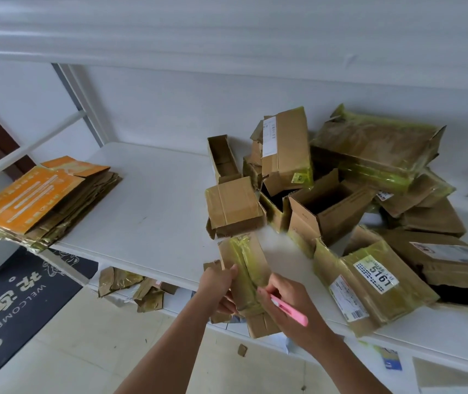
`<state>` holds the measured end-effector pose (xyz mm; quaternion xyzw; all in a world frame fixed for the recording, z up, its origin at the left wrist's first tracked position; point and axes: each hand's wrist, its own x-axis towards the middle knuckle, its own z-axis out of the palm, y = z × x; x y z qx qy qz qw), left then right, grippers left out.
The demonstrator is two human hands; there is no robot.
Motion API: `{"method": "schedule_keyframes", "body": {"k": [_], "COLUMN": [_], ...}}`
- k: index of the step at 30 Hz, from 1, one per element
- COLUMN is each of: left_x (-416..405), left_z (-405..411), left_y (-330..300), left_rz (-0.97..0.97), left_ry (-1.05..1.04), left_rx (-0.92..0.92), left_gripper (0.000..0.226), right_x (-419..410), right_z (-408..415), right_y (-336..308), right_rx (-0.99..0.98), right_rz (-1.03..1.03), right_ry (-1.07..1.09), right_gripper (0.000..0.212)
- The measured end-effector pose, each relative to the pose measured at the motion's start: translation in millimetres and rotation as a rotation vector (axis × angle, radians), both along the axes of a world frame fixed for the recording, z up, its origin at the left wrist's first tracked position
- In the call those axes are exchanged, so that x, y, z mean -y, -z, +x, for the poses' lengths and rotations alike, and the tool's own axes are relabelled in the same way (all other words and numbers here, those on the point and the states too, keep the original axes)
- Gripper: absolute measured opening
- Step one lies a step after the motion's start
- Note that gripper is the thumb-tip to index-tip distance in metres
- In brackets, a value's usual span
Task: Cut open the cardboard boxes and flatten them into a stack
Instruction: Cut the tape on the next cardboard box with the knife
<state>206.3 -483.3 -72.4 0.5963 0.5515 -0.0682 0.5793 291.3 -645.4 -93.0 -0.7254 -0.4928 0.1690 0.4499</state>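
A small brown cardboard box (245, 268) with yellow-green tape down its middle hangs over the front edge of the white shelf (153, 200). My left hand (218, 285) grips its left side, thumb on top. My right hand (289, 308) holds a pink utility knife (289, 309), its tip at the taped seam. A stack of flattened cardboard (48, 200), an orange sheet on top, lies at the shelf's left end. A heap of boxes (341, 189), some open and some taped, fills the right side.
A box with a label reading 5161 (369, 282) lies by my right hand. Cardboard scraps (133, 288) sit on a lower shelf and the tiled floor. A dark welcome mat (19, 297) lies at the lower left. A metal upright (82, 103) stands at the shelf's back left.
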Motion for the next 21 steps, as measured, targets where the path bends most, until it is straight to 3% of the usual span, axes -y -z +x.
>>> {"method": "schedule_keyframes", "body": {"k": [6, 11, 13, 16, 17, 19, 21], "left_x": [1.5, -2.6, -11.6, -28.9, -31.5, -33.8, -36.2], "left_z": [5.9, 8.9, 14.2, 24.2, 26.4, 29.5, 29.6], "left_y": [-5.3, -6.0, -2.8, 2.6, 3.1, 3.4, 1.9], "left_rz": [0.053, 0.005, 0.094, 0.289, 0.337, 0.36, 0.334], "left_ry": [0.001, -0.017, -0.003, 0.145, 0.251, 0.397, 0.407], "left_rx": [-0.051, -0.056, -0.046, 0.107, 0.133, 0.172, 0.2], "left_gripper": [0.039, 0.044, 0.055, 0.094, 0.097, 0.09, 0.08], "right_x": [14.9, 41.0, 49.1, 54.3, 54.8, 55.2, 54.5], "right_z": [-11.4, -12.7, -13.7, -9.9, -8.2, -6.4, -7.9], "right_y": [1.8, -6.7, -8.2, -5.2, -3.8, -1.0, -1.3], "right_rx": [0.129, -0.098, -0.179, -0.286, -0.319, -0.329, -0.309], "right_rz": [-0.047, 0.106, 0.149, 0.218, 0.228, 0.229, 0.248], "right_ry": [0.03, 0.095, 0.184, 0.355, 0.39, 0.438, 0.485], "right_gripper": [0.027, 0.033, 0.04, 0.044, 0.044, 0.037, 0.03]}}
